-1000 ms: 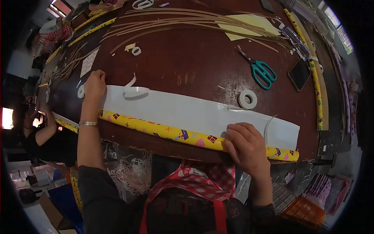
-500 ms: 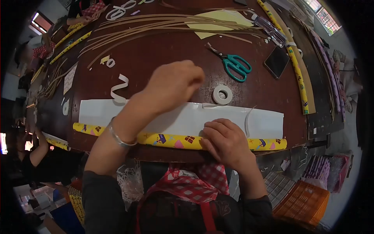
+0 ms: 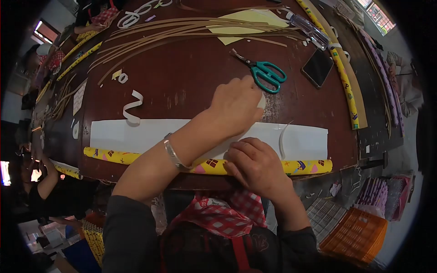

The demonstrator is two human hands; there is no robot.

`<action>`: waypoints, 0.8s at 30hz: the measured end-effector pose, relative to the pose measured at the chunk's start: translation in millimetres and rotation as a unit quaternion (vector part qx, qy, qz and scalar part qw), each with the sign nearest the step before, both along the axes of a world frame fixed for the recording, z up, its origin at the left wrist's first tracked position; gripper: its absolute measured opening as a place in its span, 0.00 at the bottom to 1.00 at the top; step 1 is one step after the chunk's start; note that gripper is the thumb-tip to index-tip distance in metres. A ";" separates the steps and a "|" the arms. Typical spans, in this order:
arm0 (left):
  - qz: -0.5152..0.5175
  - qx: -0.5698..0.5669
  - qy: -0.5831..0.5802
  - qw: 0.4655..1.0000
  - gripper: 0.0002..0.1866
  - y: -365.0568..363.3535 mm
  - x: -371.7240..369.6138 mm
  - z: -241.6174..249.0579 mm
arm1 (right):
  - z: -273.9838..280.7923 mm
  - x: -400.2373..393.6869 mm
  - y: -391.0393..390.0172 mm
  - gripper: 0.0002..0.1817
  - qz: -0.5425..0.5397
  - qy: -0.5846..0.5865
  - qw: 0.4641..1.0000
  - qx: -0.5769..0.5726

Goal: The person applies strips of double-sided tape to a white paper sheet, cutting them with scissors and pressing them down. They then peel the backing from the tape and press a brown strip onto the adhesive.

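A sheet of patterned yellow wrapping paper lies white side up (image 3: 305, 141), its near edge rolled into a yellow tube (image 3: 123, 157) along the table's front. My right hand (image 3: 255, 161) rests on this tube, fingers curled over it. Across the sheet reaches my left hand (image 3: 237, 105), a bracelet on its wrist. Its fingers are closed at the roll of white tape (image 3: 262, 101), which is mostly hidden behind them. Just beyond that hand lie teal-handled scissors (image 3: 268, 77). A thin pale strip (image 3: 282, 141) curls up from the sheet's right part.
Long brown strips (image 3: 173, 28) and yellow paper (image 3: 248, 22) lie at the back. A phone (image 3: 317, 68), a clear bottle (image 3: 309, 32) and another yellow tube (image 3: 343, 84) are on the right. A curled white strip (image 3: 132, 107) lies left. Other people work at left; an orange crate (image 3: 355, 234) stands lower right.
My left hand has moved right from above the sheet to the tape roll, now covering most of it. My right hand stays on the yellow tube. The whole view has shifted slightly.
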State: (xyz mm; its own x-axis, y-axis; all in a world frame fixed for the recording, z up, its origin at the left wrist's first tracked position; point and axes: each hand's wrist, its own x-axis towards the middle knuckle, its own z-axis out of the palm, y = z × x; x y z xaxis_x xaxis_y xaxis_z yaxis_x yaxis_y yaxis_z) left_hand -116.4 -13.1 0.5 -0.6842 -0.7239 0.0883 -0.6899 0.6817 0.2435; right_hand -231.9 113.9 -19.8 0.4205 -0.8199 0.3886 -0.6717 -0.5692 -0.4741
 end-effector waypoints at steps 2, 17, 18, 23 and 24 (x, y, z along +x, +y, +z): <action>0.008 0.019 0.185 0.983 0.12 4.8 18.6 4.4 | 1.4 -0.1 0.5 0.09 -0.001 -0.001 0.999 0.034; 0.086 0.582 0.467 0.660 0.12 27.0 93.5 -9.4 | 5.2 2.4 -0.4 0.09 0.003 0.011 1.000 0.022; 0.085 0.582 0.468 0.659 0.12 26.3 93.4 -9.7 | 4.8 2.0 -0.3 0.09 0.003 0.013 1.000 0.022; 0.102 0.645 0.526 0.545 0.18 23.9 95.1 -8.5 | 6.5 3.0 1.1 0.09 0.010 0.042 0.999 0.034; 0.102 0.645 0.526 0.545 0.18 23.7 95.8 -10.1 | 9.2 2.6 -0.3 0.09 0.011 0.042 0.998 0.035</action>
